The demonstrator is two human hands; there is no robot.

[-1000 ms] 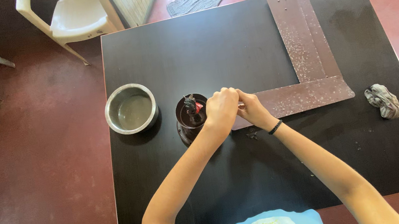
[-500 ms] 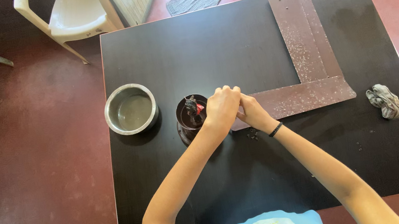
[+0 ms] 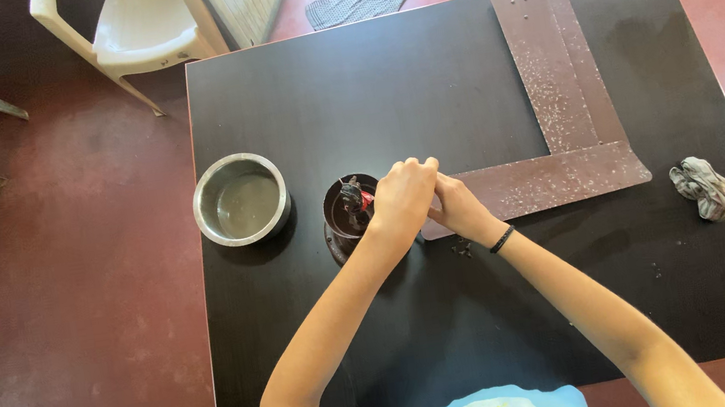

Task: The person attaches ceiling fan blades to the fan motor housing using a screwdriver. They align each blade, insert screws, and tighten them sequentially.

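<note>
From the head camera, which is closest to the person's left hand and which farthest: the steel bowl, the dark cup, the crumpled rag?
Measured from the left hand:
1. Dark cup, right beside it on the left.
2. Steel bowl, further left.
3. Crumpled rag, far off near the table's right edge.

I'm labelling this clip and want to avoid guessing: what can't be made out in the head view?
- Whatever the left hand and right hand pinch: hidden by the closed fingers.
- Near end of the L-shaped metal plate: covered by both hands.
- Contents of the small dark container: too small, partly behind the left hand.
- Crumpled grey cloth: too small to identify further.
- White plastic chair: cut off by the top edge.
</note>
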